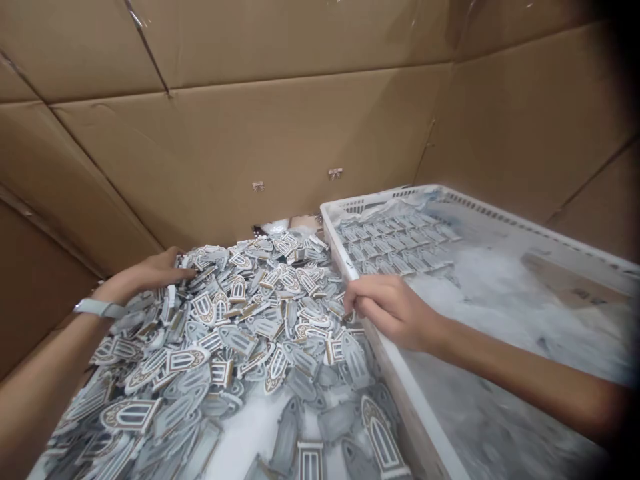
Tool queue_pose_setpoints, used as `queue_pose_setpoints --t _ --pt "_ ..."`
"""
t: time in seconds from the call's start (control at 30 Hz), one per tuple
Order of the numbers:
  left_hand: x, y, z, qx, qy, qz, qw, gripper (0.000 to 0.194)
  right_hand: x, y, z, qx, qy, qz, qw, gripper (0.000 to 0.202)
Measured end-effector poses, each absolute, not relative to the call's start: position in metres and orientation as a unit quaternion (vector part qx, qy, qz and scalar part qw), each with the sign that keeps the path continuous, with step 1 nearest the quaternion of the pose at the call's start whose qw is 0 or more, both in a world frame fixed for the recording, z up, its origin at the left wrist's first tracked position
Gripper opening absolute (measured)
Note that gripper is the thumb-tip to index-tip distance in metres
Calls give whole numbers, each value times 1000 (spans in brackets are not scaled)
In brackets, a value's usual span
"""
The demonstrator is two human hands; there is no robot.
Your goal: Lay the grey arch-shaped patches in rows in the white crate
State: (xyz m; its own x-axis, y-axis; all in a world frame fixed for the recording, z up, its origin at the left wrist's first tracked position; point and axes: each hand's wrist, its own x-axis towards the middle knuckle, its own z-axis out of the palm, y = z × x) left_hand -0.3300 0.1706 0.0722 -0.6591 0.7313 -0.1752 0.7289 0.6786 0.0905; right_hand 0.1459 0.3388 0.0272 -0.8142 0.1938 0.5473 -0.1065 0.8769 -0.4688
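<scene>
A heap of small grey and white arched window-shaped pieces [237, 340], some with brown-gold trim, spreads across the surface before me. At the heap's far left edge is my left hand [163, 268], its thumb stretched out apart from the fingers and touching the pieces; the fingertips are partly hidden. My right hand [387, 308] rests over the left wall of a white plastic tray [413, 393]. Its fingers are curled down toward the heap, and whatever they grip, if anything, is too small to make out.
Inside the tray, rows of similar pieces [395, 243] lie neatly at the far left, on a whitish smeared sheet [493, 300]. Tall cardboard walls [300, 127] enclose the back and sides. A clear plastic bag [276, 227] shows behind the heap.
</scene>
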Motion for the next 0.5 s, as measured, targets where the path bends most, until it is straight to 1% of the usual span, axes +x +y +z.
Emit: queue_pose_setpoints --t 0.1,0.4,0.43,0.5 --pt "-325 170 70 378 923 21 77 86 145 339 27 -26 -922 242 302 31" --pt "-313 159 86 383 920 70 49 74 145 342 25 -39 -924 239 297 29" --pt "-315 158 88 387 918 80 39 73 145 342 25 -42 -924 240 295 29" --pt "-320 156 94 402 902 151 39 73 145 342 26 -45 -925 240 291 29"
